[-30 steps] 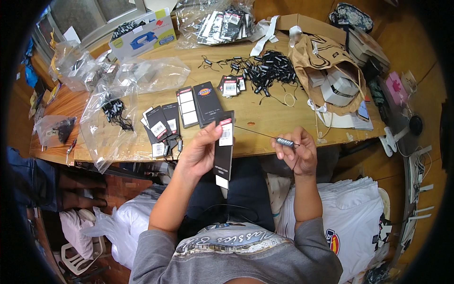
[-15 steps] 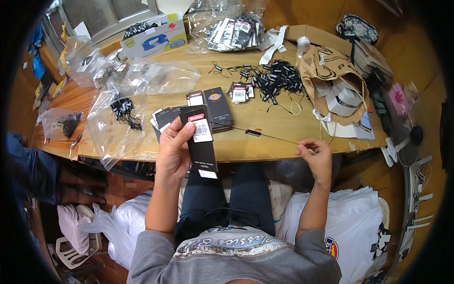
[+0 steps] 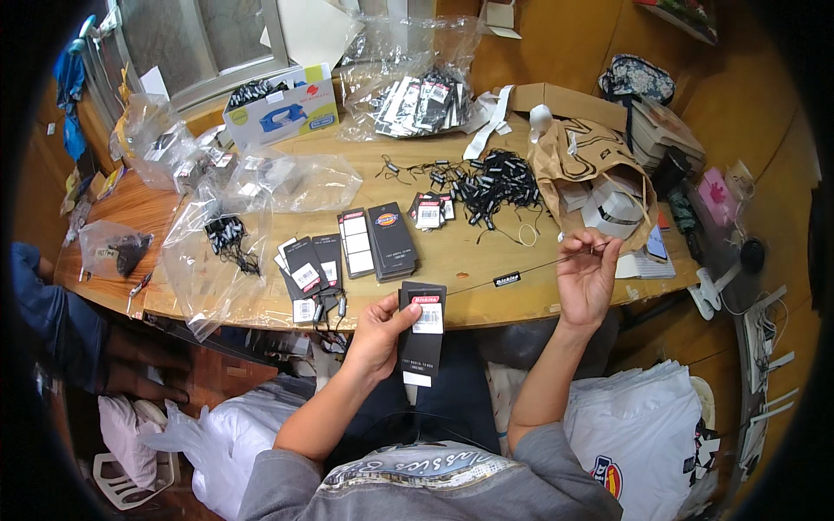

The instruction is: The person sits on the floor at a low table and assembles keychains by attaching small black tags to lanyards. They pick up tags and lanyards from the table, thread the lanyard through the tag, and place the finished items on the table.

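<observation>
A black hang tag (image 3: 421,347) with a white barcode label is pinched in my left hand (image 3: 375,339), thumb on its face, just off the table's front edge. From its top a thin black string (image 3: 546,269) stretches up to the right, with a small black plastic piece (image 3: 506,280) midway. My right hand (image 3: 584,276) is raised, its fingertips closed on the string's far end. Beyond my left hand stand a stack of black tags (image 3: 391,239) and a row of white-labelled tags (image 3: 355,245). To their left lie fanned tags (image 3: 308,269) with strings.
A tangled heap of black strings (image 3: 495,187) lies mid-table beside a few tags (image 3: 430,211). Brown paper bag (image 3: 573,152) with white boxes is at right. Plastic bags (image 3: 304,178) and a printed box (image 3: 282,108) occupy the left and back. Another person's legs (image 3: 61,304) show at far left.
My left hand has moved right and down with the tag. My right hand has risen, keeping the string taut. The view has shifted slightly, and the fanned tags are now uncovered.
</observation>
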A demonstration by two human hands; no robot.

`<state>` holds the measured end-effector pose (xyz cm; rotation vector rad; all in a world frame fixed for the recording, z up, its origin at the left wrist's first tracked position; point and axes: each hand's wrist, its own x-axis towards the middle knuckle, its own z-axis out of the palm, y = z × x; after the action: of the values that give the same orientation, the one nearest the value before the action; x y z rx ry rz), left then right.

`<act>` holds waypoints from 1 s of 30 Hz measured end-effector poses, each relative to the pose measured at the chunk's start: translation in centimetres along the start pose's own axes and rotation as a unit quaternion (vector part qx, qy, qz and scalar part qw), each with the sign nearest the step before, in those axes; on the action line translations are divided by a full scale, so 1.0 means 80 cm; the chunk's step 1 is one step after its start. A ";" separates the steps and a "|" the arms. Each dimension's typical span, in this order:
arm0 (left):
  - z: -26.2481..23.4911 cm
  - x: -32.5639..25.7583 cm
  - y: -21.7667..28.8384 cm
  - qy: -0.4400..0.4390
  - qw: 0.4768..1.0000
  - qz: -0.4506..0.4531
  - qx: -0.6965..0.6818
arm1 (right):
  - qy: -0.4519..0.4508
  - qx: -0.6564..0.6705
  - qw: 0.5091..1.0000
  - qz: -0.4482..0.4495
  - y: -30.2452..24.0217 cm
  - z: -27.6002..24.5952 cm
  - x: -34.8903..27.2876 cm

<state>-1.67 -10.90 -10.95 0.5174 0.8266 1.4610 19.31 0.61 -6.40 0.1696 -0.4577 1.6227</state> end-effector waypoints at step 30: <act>0.031 0.020 0.013 0.066 0.955 0.234 0.172 | -0.073 -0.608 0.790 -0.012 0.092 0.029 -0.053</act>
<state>-0.64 -8.85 -8.85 0.9353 1.1266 1.8072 12.16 -4.53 -7.33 -0.6796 -1.5158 1.0138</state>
